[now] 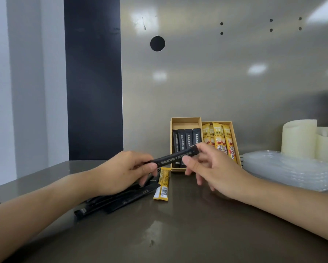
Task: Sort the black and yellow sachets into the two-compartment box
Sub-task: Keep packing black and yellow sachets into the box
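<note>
A black sachet [175,157] is held in the air between both hands, just in front of the two-compartment box [186,119]. My left hand [121,170] pinches its lower left end and my right hand [214,170] pinches its upper right end. The box's left compartment holds several black sachets [182,139]; the right one holds several yellow sachets [219,136]. On the table lie one yellow sachet [162,184] and a loose pile of black sachets [117,201], partly under my left hand.
A stack of clear plastic trays [290,170] lies right of the box, with two cream cylinders [299,138] behind it. A steel wall stands directly behind the box. The table's left edge [26,177] runs diagonally near my left forearm.
</note>
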Action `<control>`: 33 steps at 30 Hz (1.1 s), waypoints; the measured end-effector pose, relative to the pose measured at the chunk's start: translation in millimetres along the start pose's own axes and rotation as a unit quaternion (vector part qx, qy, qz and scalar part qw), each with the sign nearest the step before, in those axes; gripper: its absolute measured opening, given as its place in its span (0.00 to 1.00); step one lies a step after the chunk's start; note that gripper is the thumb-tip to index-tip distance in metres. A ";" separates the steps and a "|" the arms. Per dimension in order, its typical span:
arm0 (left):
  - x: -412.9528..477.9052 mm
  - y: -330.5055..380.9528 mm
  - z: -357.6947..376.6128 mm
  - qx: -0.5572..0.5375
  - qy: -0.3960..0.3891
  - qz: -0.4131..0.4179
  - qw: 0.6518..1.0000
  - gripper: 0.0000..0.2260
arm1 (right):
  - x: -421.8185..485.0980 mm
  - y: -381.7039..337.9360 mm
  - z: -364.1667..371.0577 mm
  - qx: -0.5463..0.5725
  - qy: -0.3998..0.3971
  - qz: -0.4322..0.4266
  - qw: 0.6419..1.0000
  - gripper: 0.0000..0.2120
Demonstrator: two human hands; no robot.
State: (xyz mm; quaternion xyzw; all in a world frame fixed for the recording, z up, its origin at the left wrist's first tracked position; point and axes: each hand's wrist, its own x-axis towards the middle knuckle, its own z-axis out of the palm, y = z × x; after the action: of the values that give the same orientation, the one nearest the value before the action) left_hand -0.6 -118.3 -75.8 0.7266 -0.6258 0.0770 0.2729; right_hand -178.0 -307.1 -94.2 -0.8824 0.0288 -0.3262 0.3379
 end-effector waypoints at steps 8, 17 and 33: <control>-1.1 3.2 6.4 -0.010 -0.015 -0.006 1.000 0.14 | 0.6 -9.5 0.3 0.187 0.012 0.011 0.982 0.12; -0.4 -1.1 5.3 0.060 0.013 -0.023 0.998 0.19 | 5.4 -6.4 -7.6 0.145 0.100 0.044 0.983 0.05; 2.0 -12.1 -8.0 0.139 0.062 -0.123 0.981 0.16 | 8.1 15.1 -3.3 -0.118 0.089 0.006 0.989 0.07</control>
State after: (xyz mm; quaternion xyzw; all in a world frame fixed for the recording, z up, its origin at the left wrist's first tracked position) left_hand 13.2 -115.2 -71.8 0.8226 -0.4968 0.1743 0.2147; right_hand -171.1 -322.8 -97.2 -0.8833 0.1026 -0.3956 0.2298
